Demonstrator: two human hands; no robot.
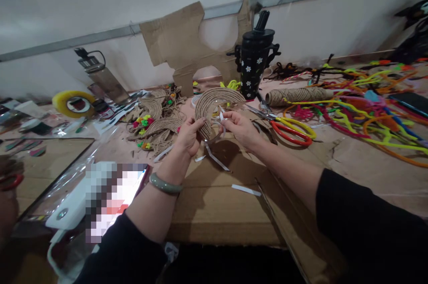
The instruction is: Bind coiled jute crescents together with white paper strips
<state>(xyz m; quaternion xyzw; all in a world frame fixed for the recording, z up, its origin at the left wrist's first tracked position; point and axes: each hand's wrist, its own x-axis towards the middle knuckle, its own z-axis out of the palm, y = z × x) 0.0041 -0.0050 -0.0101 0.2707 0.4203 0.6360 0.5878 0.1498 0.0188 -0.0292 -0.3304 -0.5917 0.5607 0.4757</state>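
Note:
My left hand (pixel 189 137) is closed on one end of an arch of coiled jute twine (pixel 219 96), its thumb on the ridged face. Close by, my right hand (pixel 243 129) pinches a thin white strip (pixel 221 113) beside the arch's inner curve. The strip looks like tape backing, though its material is hard to make out. Under the hands, white paper-like scraps (pixel 246 190) lie on the cardboard (pixel 207 210). Scissors with red and yellow handles (pixel 291 134) rest to the right of my right hand.
More twine arches (pixel 160 130) with coloured bits lie left. Behind stand a black flowered tumbler (pixel 251 67), a cut cardboard sheet (pixel 174 36) and a bottle (pixel 107 79). A twine roll (pixel 297 95) and bright pipe cleaners (pixel 374 117) spread right. A phone (pixel 117 203) lies front left.

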